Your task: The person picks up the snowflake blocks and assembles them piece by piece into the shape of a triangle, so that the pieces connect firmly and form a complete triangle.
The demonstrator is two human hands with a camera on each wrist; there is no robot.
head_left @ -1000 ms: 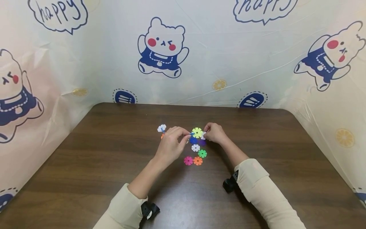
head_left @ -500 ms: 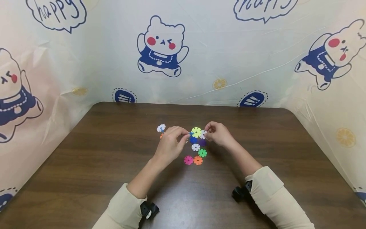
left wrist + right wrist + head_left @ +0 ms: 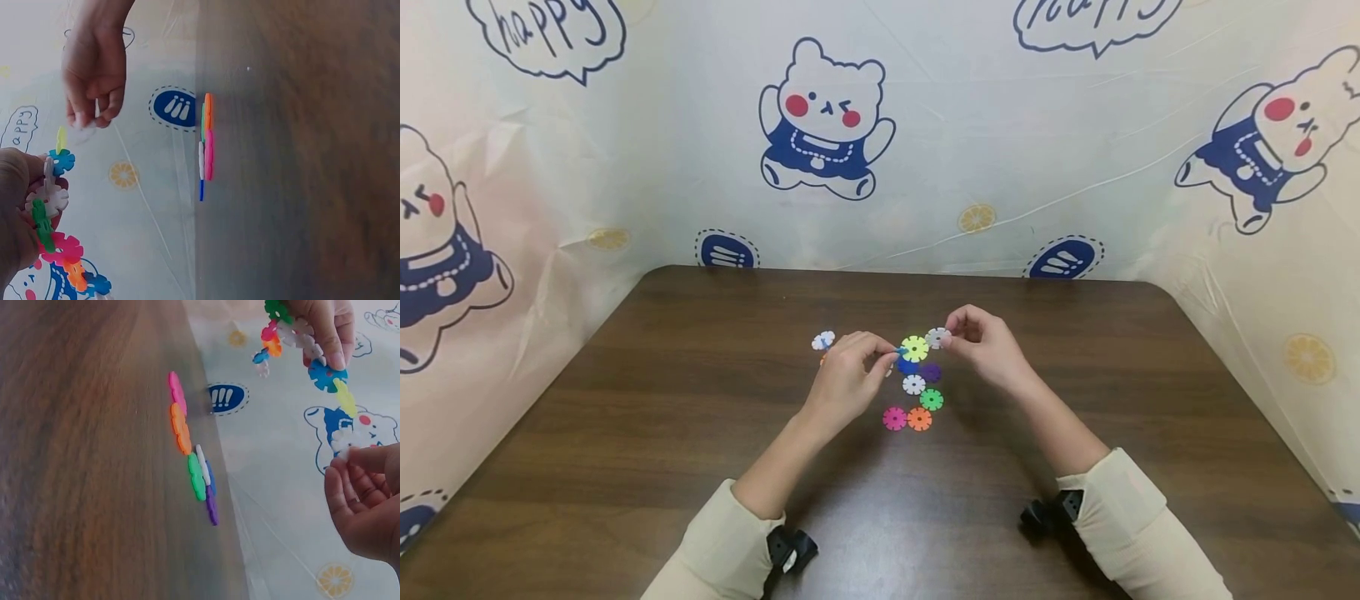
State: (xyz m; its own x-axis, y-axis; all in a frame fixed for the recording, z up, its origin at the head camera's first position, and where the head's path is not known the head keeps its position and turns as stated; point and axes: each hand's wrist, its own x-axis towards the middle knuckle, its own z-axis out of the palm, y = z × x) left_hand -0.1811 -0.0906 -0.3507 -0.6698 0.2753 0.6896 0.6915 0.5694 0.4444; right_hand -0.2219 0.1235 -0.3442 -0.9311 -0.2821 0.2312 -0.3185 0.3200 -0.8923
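Observation:
My left hand pinches a chain of interlocking snowflake discs at a blue disc. A yellow disc stands at the chain's near end. White, green, pink and orange discs follow along the chain, down to a small blue one. In the head view the left hand hides most of it, while a white disc shows beyond. Between thumb and fingertips, my right hand holds a whitish disc by its edge, close beside the yellow one. Whether those two touch, I cannot tell.
Loose discs lie flat on the brown wooden table below the hands: blue, purple, white, green, pink and orange. A printed cloth hangs behind the table.
The right hand has shifted up and to the right with the whitish disc, which now sits at the yellow disc's upper right instead of its lower right. My left hand has hardly moved.

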